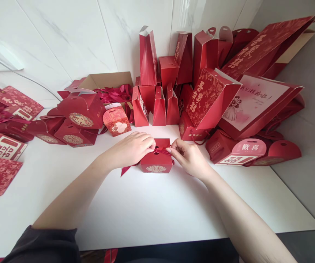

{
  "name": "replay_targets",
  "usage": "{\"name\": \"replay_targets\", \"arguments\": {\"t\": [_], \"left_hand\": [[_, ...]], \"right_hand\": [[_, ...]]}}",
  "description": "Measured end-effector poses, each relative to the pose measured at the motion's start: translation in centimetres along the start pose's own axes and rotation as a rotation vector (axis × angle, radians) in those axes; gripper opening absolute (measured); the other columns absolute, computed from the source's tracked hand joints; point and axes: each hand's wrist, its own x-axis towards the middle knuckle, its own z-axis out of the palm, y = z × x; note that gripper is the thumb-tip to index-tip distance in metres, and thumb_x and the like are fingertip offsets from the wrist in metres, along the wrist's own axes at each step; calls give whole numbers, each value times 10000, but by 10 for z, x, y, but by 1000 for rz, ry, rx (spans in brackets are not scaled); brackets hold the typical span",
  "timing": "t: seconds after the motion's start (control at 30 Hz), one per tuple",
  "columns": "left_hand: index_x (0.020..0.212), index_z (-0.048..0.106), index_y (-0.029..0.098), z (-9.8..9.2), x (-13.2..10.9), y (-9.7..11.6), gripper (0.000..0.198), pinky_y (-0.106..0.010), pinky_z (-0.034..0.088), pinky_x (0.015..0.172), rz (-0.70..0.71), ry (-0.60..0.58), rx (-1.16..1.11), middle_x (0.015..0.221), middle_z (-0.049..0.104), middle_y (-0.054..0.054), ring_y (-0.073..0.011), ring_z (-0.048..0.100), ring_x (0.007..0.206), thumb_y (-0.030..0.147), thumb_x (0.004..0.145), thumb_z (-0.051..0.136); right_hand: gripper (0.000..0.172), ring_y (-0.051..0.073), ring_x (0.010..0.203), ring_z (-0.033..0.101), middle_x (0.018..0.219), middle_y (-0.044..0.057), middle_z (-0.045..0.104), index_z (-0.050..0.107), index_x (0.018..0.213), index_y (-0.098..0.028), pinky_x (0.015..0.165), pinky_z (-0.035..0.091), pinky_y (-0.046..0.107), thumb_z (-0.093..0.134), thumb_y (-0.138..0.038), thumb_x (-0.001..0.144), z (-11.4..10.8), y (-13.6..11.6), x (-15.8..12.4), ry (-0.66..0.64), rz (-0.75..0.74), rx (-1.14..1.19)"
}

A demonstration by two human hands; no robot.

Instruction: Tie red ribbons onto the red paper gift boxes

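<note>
Your left hand (131, 149) presses against the upper left of the small red box (156, 163), fingers curled shut and pinching the red ribbon (161, 150) that crosses the box's top. Your right hand (188, 157) sits at the box's upper right, thumb and forefinger closed on the same ribbon. One ribbon tail trails off the box's lower left. The box stands on the white table (146, 212), with red gift bags (157, 106) crowded behind it.
</note>
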Motion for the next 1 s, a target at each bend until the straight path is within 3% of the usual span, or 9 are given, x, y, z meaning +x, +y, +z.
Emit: {"name": "replay_targets", "arguments": {"t": [0.4, 0.63, 0.77, 0.87, 0.93, 1.0], "left_hand": [[822, 533, 190, -3, -4, 2, 221, -321, 372, 765, 23, -65, -47, 852, 585, -27, -175, 497, 772, 241, 982, 390], [753, 701, 219, -23, -11, -2, 223, -286, 395, 703, 69, -139, -281, 789, 607, -24, -152, 540, 727, 305, 898, 555], [603, 668, 205, -37, -16, -4, 412, -293, 401, 684, -97, -83, -351, 693, 586, -30, -154, 519, 683, 437, 913, 527], [656, 619, 206, -37, -18, -7, 430, -286, 373, 603, -333, -19, -257, 666, 555, -18, -156, 490, 639, 535, 904, 495], [719, 618, 216, -31, -18, -12, 444, -269, 337, 528, -472, -99, -253, 706, 574, -13, -152, 497, 606, 625, 857, 513], [741, 632, 223, -24, -19, -18, 463, -257, 320, 495, -524, -217, -312, 754, 616, -16, -154, 530, 602, 678, 788, 567]], "right_hand": [[353, 102, 494, 396, 549, -69, 497, 422, 731, -226, 526, 345, 235, 481, -477, 971, 1, -5, 0, -35, 107, 96], [347, 109, 521, 410, 566, -67, 479, 431, 745, -225, 541, 345, 239, 486, -487, 966, 1, -2, 0, -32, 114, 101], [345, 111, 525, 389, 566, -68, 458, 428, 745, -225, 546, 339, 245, 489, -486, 963, -1, -2, 0, -20, 94, 81], [347, 113, 523, 385, 563, -67, 454, 432, 745, -225, 544, 338, 247, 491, -491, 961, -1, -1, -1, -15, 90, 78], [341, 114, 523, 392, 563, -66, 463, 440, 751, -225, 545, 342, 248, 489, -488, 963, -1, -1, -1, -18, 88, 81], [336, 113, 522, 396, 564, -67, 473, 447, 756, -225, 548, 346, 247, 489, -484, 965, 0, -1, -1, -19, 89, 80]]}}
